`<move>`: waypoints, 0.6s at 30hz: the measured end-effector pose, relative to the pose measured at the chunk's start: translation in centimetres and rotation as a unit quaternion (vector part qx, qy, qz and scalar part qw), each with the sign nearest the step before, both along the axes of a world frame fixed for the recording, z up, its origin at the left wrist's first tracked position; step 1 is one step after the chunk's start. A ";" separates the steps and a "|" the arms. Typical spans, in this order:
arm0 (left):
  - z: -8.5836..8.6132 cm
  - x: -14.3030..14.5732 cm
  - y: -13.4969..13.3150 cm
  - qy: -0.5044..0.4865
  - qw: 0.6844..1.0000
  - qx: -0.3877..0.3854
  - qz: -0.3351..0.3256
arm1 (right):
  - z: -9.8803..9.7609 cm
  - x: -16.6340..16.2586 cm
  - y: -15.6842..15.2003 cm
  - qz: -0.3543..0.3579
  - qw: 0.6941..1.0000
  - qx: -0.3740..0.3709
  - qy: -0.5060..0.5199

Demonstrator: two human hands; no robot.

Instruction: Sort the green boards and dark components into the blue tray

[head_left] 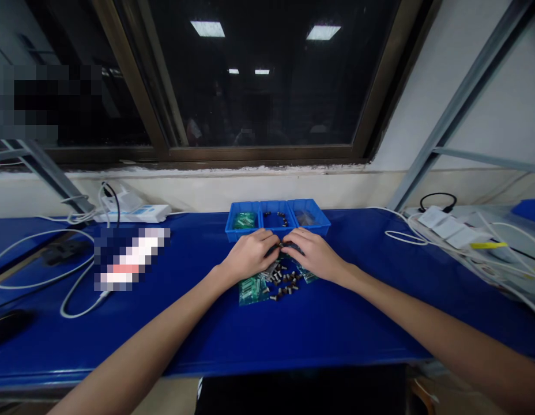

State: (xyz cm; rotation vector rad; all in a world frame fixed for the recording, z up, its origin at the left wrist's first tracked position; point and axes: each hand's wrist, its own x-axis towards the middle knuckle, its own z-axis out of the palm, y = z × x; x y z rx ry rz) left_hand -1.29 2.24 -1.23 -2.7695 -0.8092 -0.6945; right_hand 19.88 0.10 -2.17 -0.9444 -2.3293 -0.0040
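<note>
My left hand (255, 252) and my right hand (316, 252) almost meet over a pile on the blue table. Both have their fingers curled to a pinch, and whatever small part sits between the fingertips is too small to make out. Below them lie several loose bolts (287, 286), some with dark heads and pale shanks. A clear greenish bag (252, 290) of small metal pieces rests under my left hand. Another greenish bag (309, 276) is partly hidden beneath my right hand.
Just beyond my hands stands a three-part blue bin (244, 233): a greenish bag at left, several small dark parts in the middle, a clear bag at right. A white power strip (153, 214), a cable (75, 315) and a black mouse (10, 327) lie left. White adapters (449, 226) stand right.
</note>
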 end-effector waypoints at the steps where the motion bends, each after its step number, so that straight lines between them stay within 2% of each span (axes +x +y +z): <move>1: 0.0 0.0 0.0 -0.001 1.000 0.000 0.000 | 0.1 -0.1 0.0 0.001 1.000 -0.001 0.001; 6: 0.0 0.1 0.0 0.001 1.000 0.010 -0.001 | 0.2 -0.2 -0.1 0.015 1.000 -0.002 0.000; 18: -0.2 -0.1 -0.1 -0.048 0.999 0.002 0.003 | 0.5 -0.1 -0.1 -0.015 0.999 -0.013 -0.037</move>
